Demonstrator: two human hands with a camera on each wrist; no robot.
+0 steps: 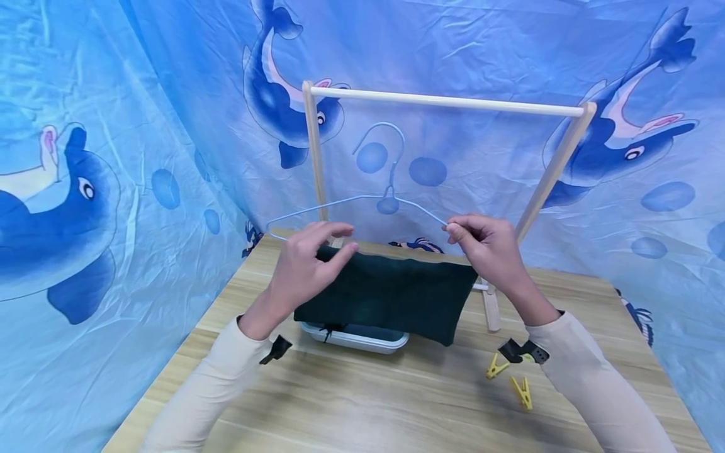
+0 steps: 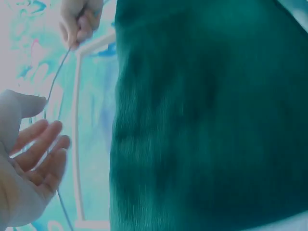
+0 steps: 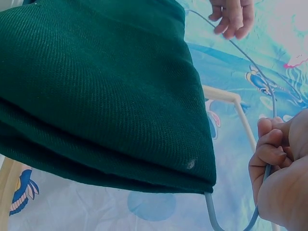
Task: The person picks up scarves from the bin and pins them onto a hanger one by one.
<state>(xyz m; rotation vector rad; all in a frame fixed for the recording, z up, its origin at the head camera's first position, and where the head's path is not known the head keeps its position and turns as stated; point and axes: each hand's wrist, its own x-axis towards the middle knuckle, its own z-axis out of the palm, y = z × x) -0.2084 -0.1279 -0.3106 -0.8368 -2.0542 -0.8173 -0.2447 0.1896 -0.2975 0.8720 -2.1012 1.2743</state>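
Note:
A light-blue wire clothes hanger (image 1: 362,197) is held up, hook at the top. Folded over its lower bar hangs a dark green cloth (image 1: 391,296), seen close up as ribbed fabric (image 3: 96,96) in the right wrist view. My right hand (image 1: 489,248) grips the hanger's right shoulder, fingers curled round the wire. On the other side, my left hand (image 1: 308,261) is by the cloth's upper left corner, its thumb and fingers apart. In the left wrist view that hand (image 2: 33,163) has loosely bent fingers near the wire and grips nothing.
A wooden rack with a white top rail (image 1: 442,100) stands behind the hanger. Below the cloth sits a white basin (image 1: 357,342) with dark contents. Two yellow clothespins (image 1: 495,366) lie on the wood-grain table (image 1: 340,402) at right. Blue dolphin-print curtains (image 1: 187,94) surround it.

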